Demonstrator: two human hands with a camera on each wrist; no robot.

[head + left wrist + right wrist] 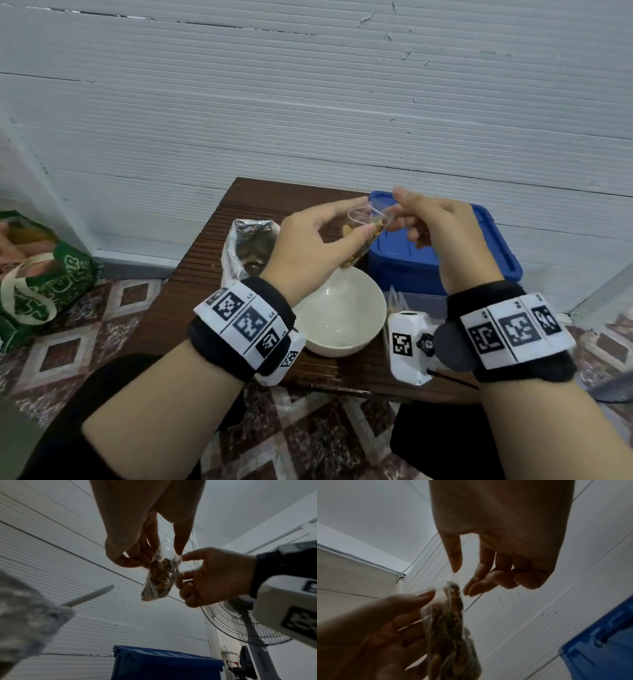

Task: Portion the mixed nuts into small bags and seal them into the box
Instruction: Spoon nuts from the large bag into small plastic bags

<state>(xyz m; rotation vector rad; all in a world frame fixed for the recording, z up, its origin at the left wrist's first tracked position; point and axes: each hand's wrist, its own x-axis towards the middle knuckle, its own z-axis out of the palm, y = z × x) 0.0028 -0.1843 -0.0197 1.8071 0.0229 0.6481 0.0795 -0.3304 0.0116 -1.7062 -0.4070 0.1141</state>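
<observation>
The small clear bag of mixed nuts hangs in the air between both hands, its mouth uppermost. The left hand pinches its upper part between thumb and fingertips; the other fingers are curled below. The right hand pinches the bag's top edge, thumb and forefinger closed on the plastic, the remaining fingers loosely bent beside it. Directly beneath the fingers sits a white bowl, its inside bare. Left of the left hand stands an open foil pouch with nuts in it. Under and beyond the right hand is the blue box with its lid on. All rest on a dark ribbed wooden table. Beyond the fingers rises a white ribbed wall; the floor is patterned tile, and a green bag lies far left. A standing fan shows in the left wrist view.
</observation>
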